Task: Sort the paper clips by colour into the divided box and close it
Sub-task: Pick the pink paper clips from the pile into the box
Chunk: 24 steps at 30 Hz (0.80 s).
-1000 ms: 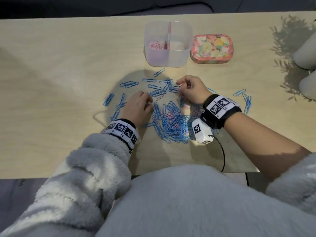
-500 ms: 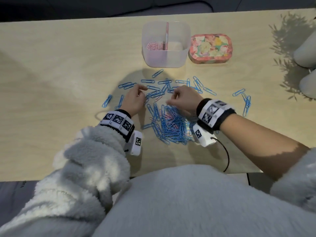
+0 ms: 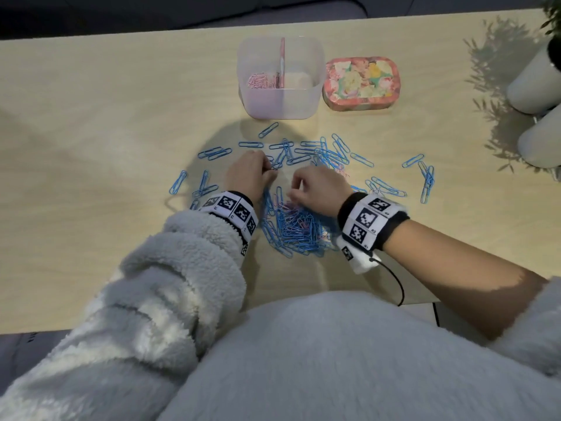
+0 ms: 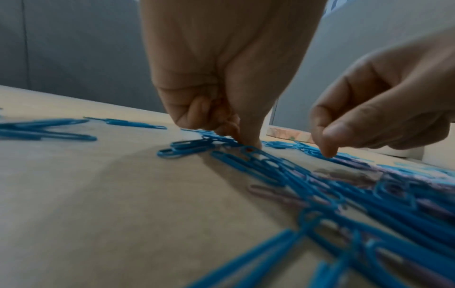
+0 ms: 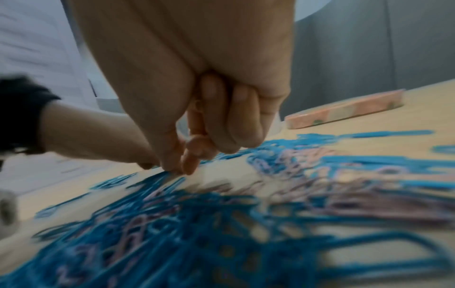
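A heap of blue and pink paper clips [image 3: 297, 232] lies on the wooden table, with loose blue ones spread around it. The clear divided box [image 3: 280, 98] stands behind, with pink clips [image 3: 261, 80] in its left half; the right half looks empty. Its floral lid [image 3: 361, 83] lies to the right. My left hand [image 3: 267, 173] is curled, thumb tip pressing on blue clips [image 4: 248, 144], with something pinkish tucked in its fingers. My right hand [image 3: 296, 189] is curled too, thumb and forefinger [image 5: 183, 167] pinching at the heap's far edge, a pink loop showing in its palm.
Two white cylinders [image 3: 534, 83] [image 3: 543, 141] stand at the right edge, under a plant's shadow. Stray blue clips lie at the far right [image 3: 426, 183] and left [image 3: 179, 182]. A black cable [image 3: 394, 284] hangs from my right wrist to the table's front edge.
My right hand came back from the far clips to the heap's top edge. My left hand moved forward and to the right, nearer the right hand. Both hands stayed curled.
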Motion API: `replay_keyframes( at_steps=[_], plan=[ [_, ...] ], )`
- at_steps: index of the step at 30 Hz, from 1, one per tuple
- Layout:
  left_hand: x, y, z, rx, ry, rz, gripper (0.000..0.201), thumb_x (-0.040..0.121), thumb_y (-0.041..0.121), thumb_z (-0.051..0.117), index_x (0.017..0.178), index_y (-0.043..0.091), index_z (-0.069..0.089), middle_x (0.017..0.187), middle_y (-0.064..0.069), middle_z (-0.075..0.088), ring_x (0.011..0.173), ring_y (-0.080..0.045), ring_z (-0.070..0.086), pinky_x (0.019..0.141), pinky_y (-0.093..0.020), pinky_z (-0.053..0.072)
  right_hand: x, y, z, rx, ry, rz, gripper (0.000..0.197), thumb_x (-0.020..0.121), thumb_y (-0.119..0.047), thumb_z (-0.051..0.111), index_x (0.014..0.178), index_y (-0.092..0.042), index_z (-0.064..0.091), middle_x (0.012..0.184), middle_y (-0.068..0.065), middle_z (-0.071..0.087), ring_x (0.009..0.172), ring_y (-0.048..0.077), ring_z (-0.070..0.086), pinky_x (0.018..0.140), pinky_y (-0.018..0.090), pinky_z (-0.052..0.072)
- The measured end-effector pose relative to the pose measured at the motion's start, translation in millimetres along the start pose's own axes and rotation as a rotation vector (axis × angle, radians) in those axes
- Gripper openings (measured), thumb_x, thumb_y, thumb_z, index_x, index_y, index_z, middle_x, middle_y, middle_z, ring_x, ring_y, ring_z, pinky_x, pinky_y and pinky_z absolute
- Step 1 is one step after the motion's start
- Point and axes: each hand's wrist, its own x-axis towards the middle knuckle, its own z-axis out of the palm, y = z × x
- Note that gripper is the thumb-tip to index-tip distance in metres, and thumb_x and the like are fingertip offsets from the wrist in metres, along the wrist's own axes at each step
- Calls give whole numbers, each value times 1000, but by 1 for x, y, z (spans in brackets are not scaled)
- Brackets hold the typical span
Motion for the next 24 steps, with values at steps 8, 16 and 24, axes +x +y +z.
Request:
replay_keyframes(
  at_steps=[8, 16, 24],
  plan=[
    [-2, -3, -6, 102, -27, 53, 16, 92, 17, 50, 100, 4, 54, 110, -15, 56, 99, -32, 55, 79, -39, 41, 12, -21, 15, -7, 7, 40, 13, 87, -17, 52, 99, -15, 58, 106, 9, 64, 100, 31, 60, 76, 34, 43],
    [-11, -24, -22, -388, 8, -89, 23, 95, 10, 40, 111, 9, 56, 89, -4, 54, 75, -16, 50, 69, -29, 40, 11, 3, -1, 125, 161, 139, 13, 85, -20, 52, 90, -17, 63, 99, 5, 68, 96, 28, 61, 79, 33, 45],
    [-34, -29, -27, -587, -215, -307, 37, 94, 30, 49, 59, 16, 44, 60, -2, 41, 54, -14, 38, 49, -24, 29, 5, -24, 17, 11, -37, -88, 22, 76, -31, 70, 94, -20, 66, 98, 1, 67, 95, 23, 61, 80, 33, 47]
  ],
)
